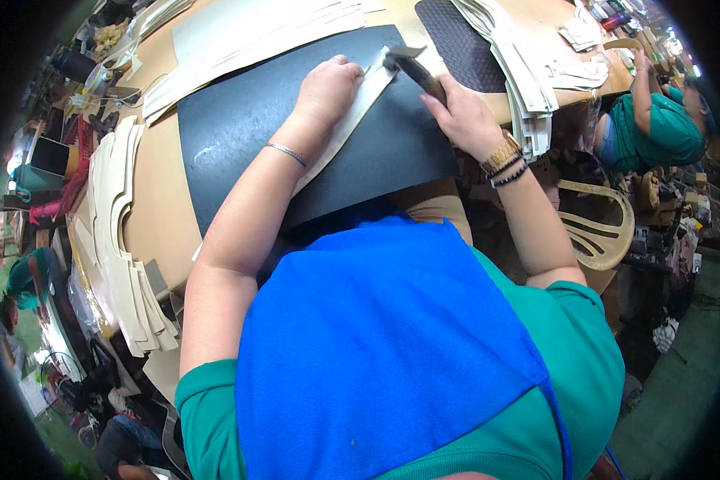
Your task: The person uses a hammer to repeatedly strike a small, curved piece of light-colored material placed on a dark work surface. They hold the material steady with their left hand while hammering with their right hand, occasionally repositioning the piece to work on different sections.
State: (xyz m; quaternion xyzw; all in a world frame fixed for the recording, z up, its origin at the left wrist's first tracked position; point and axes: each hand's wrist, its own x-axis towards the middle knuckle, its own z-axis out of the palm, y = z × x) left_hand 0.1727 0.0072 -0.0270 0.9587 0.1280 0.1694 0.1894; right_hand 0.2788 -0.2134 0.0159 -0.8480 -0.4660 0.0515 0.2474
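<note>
Here, left hand (330,90): forearm slanting up over the left part of the black mat (396,132), back of the hand up, fingers curled closed on the cream strip (350,122) near its far end.
Right hand (466,118): beside the mat's right edge, fingers wrapped round the hammer (421,74) by its handle.
Hammer head: at the strip's far tip; contact hard to tell.
Strip's long axis: diagonal across the mat, from near its far right corner toward its near edge.

One fisheye view from the head, facing steeply down, hands (328,90) near
</note>
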